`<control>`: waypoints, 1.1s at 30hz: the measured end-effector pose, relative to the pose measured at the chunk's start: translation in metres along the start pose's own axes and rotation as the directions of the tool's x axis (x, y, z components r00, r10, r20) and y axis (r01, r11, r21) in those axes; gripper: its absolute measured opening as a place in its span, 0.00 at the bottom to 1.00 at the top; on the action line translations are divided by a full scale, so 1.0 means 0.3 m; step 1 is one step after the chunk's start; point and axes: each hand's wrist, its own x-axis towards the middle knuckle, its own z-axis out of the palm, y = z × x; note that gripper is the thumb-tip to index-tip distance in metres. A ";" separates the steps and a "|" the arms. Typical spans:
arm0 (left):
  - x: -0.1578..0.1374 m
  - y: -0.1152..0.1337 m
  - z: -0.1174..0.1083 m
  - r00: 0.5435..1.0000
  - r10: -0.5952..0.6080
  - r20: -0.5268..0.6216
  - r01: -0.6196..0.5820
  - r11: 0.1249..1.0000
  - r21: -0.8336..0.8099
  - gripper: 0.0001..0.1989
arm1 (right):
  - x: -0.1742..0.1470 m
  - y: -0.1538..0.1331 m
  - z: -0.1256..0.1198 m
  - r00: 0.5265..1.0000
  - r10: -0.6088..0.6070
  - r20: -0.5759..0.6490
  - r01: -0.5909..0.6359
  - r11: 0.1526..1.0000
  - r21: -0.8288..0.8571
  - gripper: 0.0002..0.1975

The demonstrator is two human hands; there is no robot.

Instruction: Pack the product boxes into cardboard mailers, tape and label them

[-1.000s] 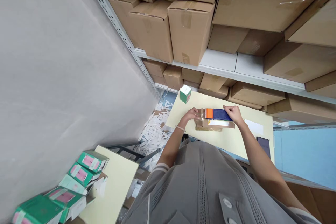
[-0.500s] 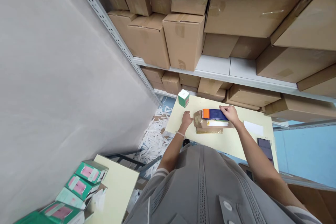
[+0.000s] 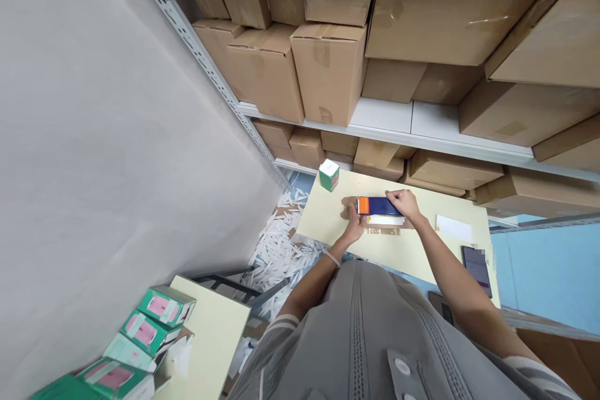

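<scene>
A flat dark-blue item with an orange end (image 3: 380,205) lies across the near table; I cannot make out its kind. My right hand (image 3: 405,204) is closed on its blue right end, thumb on top. At the orange end, my left hand (image 3: 355,227) grips the left edge, its fingers partly hidden beneath. Under the item shows a white slip with a yellow mark (image 3: 385,220), on a piece of brown cardboard (image 3: 347,201). Shiny clear tape or plastic (image 3: 382,232) lies just in front.
A small green and white box (image 3: 329,176) stands at the table's back left. A white paper (image 3: 454,227) and a phone (image 3: 476,270) lie right. Shelves of cardboard boxes (image 3: 328,75) rise behind. Paper strips (image 3: 281,244) cover the floor; green boxes (image 3: 145,331) sit on another table.
My left hand has moved right, from beside the cardboard to the orange end of the blue item. The item and my right hand have shifted slightly.
</scene>
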 end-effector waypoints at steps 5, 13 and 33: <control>0.041 -0.004 -0.044 0.998 0.047 -0.029 -0.048 0.999 -0.015 0.47 | 0.010 -0.018 0.025 0.999 0.033 -0.040 -0.037 0.995 -0.090 0.28; 0.091 0.004 -0.081 0.999 0.036 -0.032 -0.037 0.998 -0.054 0.47 | 0.097 -0.088 -0.010 0.993 0.109 0.047 -0.087 0.936 -0.340 0.27; 0.236 0.163 -0.116 0.901 0.212 0.378 -0.409 0.706 0.578 0.67 | 0.098 -0.073 -0.066 0.989 0.094 0.110 -0.032 0.883 -0.468 0.30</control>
